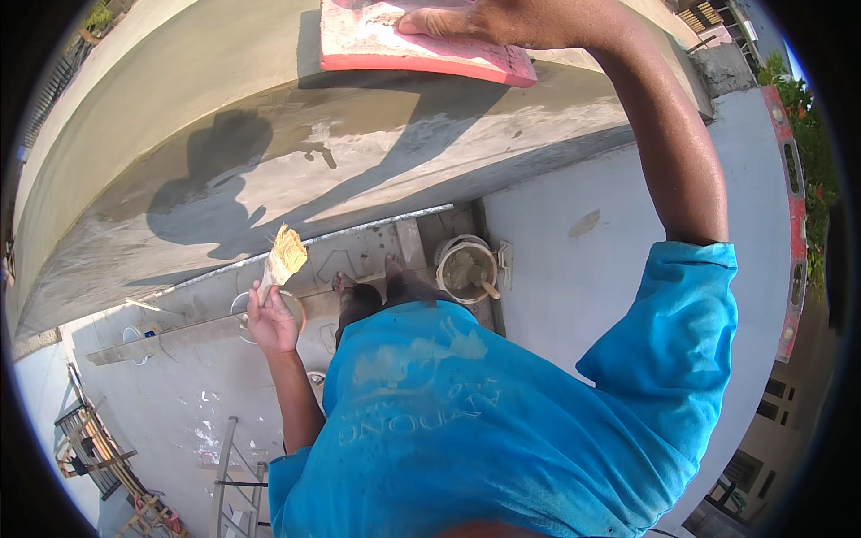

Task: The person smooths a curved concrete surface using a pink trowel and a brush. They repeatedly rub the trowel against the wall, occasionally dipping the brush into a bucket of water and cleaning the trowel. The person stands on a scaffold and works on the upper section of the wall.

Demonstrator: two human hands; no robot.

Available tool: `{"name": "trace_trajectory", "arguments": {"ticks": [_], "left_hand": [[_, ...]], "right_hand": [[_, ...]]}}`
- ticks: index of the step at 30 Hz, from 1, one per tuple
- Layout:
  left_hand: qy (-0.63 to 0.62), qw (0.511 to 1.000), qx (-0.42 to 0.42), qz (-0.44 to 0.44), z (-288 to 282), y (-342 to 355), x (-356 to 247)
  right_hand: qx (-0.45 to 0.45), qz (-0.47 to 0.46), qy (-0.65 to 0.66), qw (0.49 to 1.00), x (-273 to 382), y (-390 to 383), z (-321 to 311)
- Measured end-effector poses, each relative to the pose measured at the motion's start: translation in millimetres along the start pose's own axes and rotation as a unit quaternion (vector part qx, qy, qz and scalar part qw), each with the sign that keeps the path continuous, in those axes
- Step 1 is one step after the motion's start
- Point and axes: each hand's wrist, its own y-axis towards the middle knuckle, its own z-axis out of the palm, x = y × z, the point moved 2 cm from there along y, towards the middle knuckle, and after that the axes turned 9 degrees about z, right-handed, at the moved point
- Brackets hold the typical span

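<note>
My right hand (462, 25) grips a flat pink board (377, 49) with pale, worn patches, held at the plastered ledge (179, 108) along the top of the view; its thumb lies across the board. My left hand (272, 318) holds a paintbrush (287, 254) upright by its handle, the yellowish bristles raised. Shadows of my head and arm fall on the grey, partly damp plaster face below the ledge.
My bare feet stand on a narrow plank (126, 351). A bucket (462, 266) with grey mix and a tool sits beside them; another container is behind my left hand. A ladder (221, 475) stands lower left. A red level (789, 224) is at the right.
</note>
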Motion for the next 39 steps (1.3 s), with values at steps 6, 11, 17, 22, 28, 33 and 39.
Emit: {"name": "trace_trajectory", "arguments": {"ticks": [6,11,17,22,28,33,39], "left_hand": [[0.03,0.998,0.036,-0.044,4,18,2],[0.035,0.999,-0.008,-0.013,-21,6,-10],[0.434,0.895,0.038,0.097,-45,4,-15],[0.373,0.921,0.002,0.11,-86,11,-21],[0.006,1.0,-0.022,-0.022,-48,7,-8],[0.016,0.999,0.019,-0.04,-17,29,-7],[0.086,0.996,-0.002,-0.022,-29,51,-14]], "right_hand": [[0.007,0.225,-0.233,0.946,-7,-27,-33],[-0.066,0.254,-0.14,0.955,-105,-109,-95],[0.043,0.096,-0.001,0.994,-76,-111,-81],[0.08,0.223,-0.077,0.969,-113,-143,-80],[0.092,-0.004,0.111,0.989,-15,-19,-6],[0.131,-0.161,-0.079,0.975,108,186,109],[0.107,-0.165,-0.061,0.978,101,167,96]]}}
